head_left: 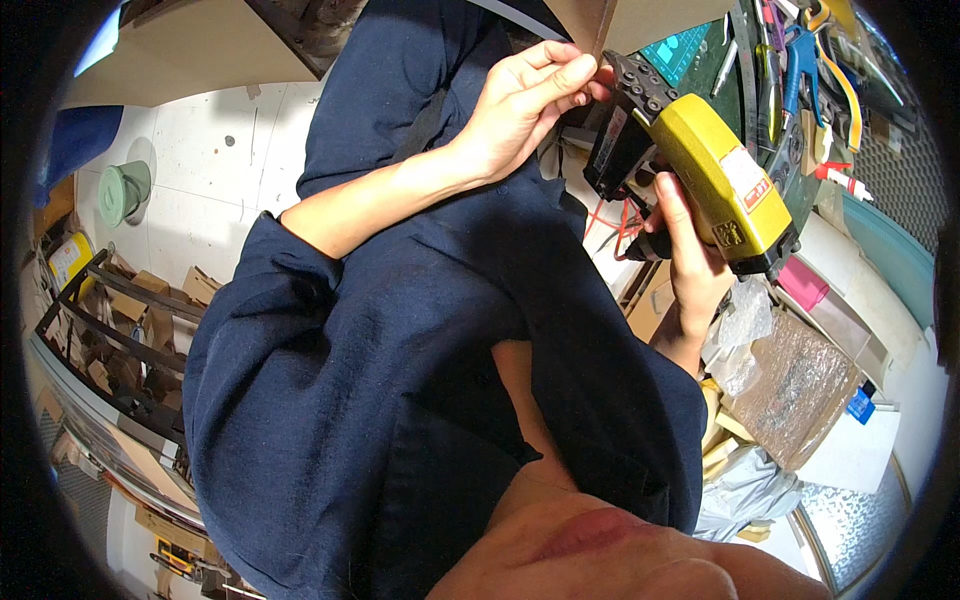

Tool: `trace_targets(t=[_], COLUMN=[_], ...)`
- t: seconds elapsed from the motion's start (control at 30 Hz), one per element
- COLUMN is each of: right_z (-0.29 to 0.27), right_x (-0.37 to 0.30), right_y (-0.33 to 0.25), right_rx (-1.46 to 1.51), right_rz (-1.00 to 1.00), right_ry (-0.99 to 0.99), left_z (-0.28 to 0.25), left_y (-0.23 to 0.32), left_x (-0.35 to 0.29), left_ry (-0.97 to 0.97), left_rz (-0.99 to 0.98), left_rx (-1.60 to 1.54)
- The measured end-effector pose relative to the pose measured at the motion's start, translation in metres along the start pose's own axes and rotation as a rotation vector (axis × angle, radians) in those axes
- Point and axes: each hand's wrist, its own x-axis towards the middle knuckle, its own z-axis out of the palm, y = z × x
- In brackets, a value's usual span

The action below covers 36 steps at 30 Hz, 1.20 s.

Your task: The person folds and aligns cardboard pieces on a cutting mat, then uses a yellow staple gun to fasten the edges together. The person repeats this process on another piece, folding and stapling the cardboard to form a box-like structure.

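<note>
My right hand is wrapped round the handle of a yellow nail gun with a black nose and black magazine. The nose of the gun rests at or just beside the corner of a light brown board; I cannot tell whether they touch. At that same corner, the thumb and fingers of my left hand pinch the board's edge, close to the gun's nose. Part of the left fingers is hidden behind the edge and the gun.
On the bench at upper right are a green cutting mat, blue-handled pliers and a red-and-white tube. A plastic-wrapped parcel lies at the right. A pale green stool-like item stands at the left, above a dark metal rack.
</note>
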Motion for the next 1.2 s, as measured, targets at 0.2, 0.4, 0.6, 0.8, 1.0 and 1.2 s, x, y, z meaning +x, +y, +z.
trace_targets(t=[0.2,0.4,0.6,0.8,1.0,1.2], right_z=[0.0012,0.0065,0.0066,0.0063,0.0079,0.007], right_x=[0.0008,-0.0012,-0.0012,-0.0015,-0.0016,-0.0014], right_y=[-0.0041,-0.009,-0.0068,-0.0054,-0.0066,-0.0059], right_rx=[-0.007,0.059,0.065,0.066,0.057,0.04], right_rz=[0.02,0.038,0.068,0.079,0.067,0.075], right_ry=[-0.006,0.066,0.064,0.057,0.061,0.053], left_z=[-0.0017,-0.0003,-0.0008,-0.0012,-0.001,-0.0004], left_y=[0.0008,0.0016,0.002,0.0006,0.002,0.0023], left_x=[0.0002,0.0002,0.0003,0.0006,0.0003,0.0005], left_ry=[-0.021,-0.015,-0.022,-0.024,-0.015,-0.02], left_rz=[-0.016,-0.028,-0.021,-0.024,-0.024,-0.018], left_rx=[-0.039,-0.043,-0.049,-0.048,-0.046,-0.043])
